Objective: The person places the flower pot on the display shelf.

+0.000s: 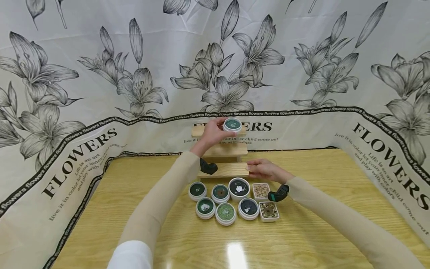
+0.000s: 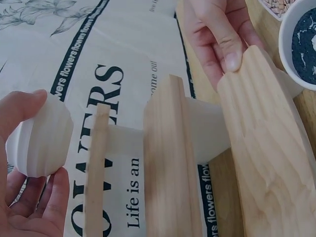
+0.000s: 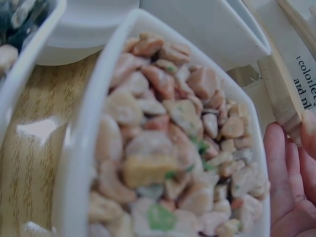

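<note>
In my left hand [image 1: 214, 133] I grip a small round white pot [image 1: 233, 125] with a dark green top, held at the top step of a tiered wooden stand [image 1: 226, 150]. The left wrist view shows the pot [image 2: 42, 136] between thumb and fingers, apart from the top board [image 2: 97, 173]. My right hand [image 1: 267, 170] pinches the right end of the stand's lowest board [image 2: 269, 133], thumb on top and fingers beneath. In the right wrist view, a square white pot of pinkish pebbles [image 3: 168, 138] largely blocks the view; part of the right hand [image 3: 291, 182] shows beside it.
In front of the stand sit several round white pots, among them a green-topped one [image 1: 226, 213] and a dark one with a white patch [image 1: 239, 188]. Two square pebble pots [image 1: 268, 211] stand at their right. A flower-printed cloth [image 1: 151, 134] hangs behind the wooden table [image 1: 188, 243].
</note>
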`<act>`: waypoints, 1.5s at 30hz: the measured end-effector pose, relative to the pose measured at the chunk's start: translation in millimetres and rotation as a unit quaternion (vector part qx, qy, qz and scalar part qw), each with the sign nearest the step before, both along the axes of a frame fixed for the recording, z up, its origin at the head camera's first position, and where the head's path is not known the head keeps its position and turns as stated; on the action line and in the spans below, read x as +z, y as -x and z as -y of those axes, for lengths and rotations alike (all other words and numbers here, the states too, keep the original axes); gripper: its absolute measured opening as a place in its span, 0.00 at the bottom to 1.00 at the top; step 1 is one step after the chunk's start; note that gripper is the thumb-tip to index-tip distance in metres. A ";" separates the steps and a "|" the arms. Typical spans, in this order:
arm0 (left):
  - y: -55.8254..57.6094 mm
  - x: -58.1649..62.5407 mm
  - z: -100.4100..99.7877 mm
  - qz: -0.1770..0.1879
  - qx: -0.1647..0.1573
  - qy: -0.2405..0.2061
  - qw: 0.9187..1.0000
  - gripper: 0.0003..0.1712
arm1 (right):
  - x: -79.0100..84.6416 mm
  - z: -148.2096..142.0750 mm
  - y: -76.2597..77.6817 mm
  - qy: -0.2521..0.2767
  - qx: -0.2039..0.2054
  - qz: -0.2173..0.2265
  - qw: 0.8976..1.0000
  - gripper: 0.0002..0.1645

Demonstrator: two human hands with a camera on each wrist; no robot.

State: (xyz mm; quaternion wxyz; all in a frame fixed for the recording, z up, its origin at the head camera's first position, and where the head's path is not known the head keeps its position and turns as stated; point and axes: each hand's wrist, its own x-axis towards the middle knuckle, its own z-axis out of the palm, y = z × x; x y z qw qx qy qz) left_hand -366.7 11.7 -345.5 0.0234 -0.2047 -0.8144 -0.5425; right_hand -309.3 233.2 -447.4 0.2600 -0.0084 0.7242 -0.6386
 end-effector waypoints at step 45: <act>3.5 -22.1 -30.9 -0.019 0.086 -0.046 0.995 0.38 | -1.9 1.3 -1.3 -0.005 0.002 -0.004 1.000 0.36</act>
